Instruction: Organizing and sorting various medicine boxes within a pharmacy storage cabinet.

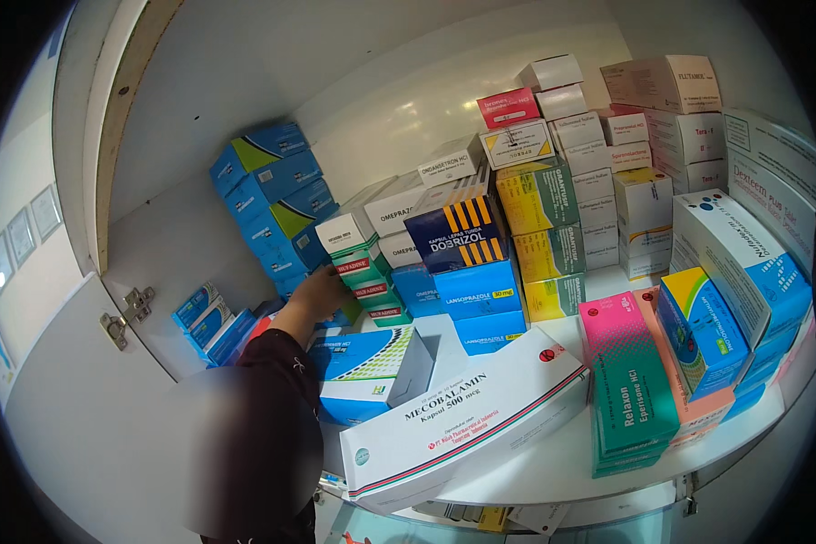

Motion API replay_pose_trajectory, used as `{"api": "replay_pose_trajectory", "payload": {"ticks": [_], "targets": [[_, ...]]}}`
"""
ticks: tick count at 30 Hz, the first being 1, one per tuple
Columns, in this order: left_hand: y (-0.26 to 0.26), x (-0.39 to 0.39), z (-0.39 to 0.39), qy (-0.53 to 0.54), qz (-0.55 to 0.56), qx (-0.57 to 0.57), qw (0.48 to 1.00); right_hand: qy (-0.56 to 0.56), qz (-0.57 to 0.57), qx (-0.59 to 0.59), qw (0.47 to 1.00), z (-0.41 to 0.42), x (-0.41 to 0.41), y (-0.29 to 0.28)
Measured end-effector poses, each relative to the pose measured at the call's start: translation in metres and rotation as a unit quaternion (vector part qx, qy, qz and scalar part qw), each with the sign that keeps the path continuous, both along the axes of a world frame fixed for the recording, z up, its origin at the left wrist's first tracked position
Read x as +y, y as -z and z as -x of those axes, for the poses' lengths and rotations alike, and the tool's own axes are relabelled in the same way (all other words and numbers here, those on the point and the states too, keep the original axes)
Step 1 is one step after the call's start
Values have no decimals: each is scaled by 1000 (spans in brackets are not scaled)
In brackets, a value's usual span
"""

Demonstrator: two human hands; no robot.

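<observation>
My left hand (318, 296), in a dark sleeve, reaches from the lower left into a white cabinet. It is at the gap between a stack of blue medicine boxes (279, 197) and a stack of small green-and-white medicine boxes (370, 289). Its fingertips are partly hidden, so I cannot tell whether they grip anything. Below the hand lies a blue-and-white medicine carton (367, 370) with a dotted pattern. A long white carton with red and green stripes (466, 421) slants across the shelf front. My right hand is out of view.
Several medicine box stacks fill the white shelf (517, 476), including yellow-green boxes (540, 251) and pink-and-green boxes (629, 381). The cabinet door (95, 421) hangs open at left on a metal hinge (128, 316). More boxes (493, 518) show on a level below.
</observation>
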State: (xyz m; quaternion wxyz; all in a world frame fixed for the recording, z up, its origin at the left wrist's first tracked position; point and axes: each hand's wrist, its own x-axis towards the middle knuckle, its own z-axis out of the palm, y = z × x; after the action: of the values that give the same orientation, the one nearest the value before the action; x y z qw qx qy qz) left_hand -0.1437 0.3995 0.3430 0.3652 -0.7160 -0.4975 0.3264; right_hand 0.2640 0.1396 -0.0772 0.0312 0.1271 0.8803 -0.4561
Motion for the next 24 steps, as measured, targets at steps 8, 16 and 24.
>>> {"api": "replay_pose_trajectory", "payload": {"ticks": [8, 16, 24], "targets": [[9, 15, 2, -86, -1, -347, 934, -7, 18, -135, 991, 1, 10, -61], [-35, -34, -4, 168, -33, 85, 982, 97, 123, -199, 967, 11, 10, -71], [-44, -50, -32, -140, 11, -61, 988, 82, 164, -76, 980, 12, 5, 28]]}}
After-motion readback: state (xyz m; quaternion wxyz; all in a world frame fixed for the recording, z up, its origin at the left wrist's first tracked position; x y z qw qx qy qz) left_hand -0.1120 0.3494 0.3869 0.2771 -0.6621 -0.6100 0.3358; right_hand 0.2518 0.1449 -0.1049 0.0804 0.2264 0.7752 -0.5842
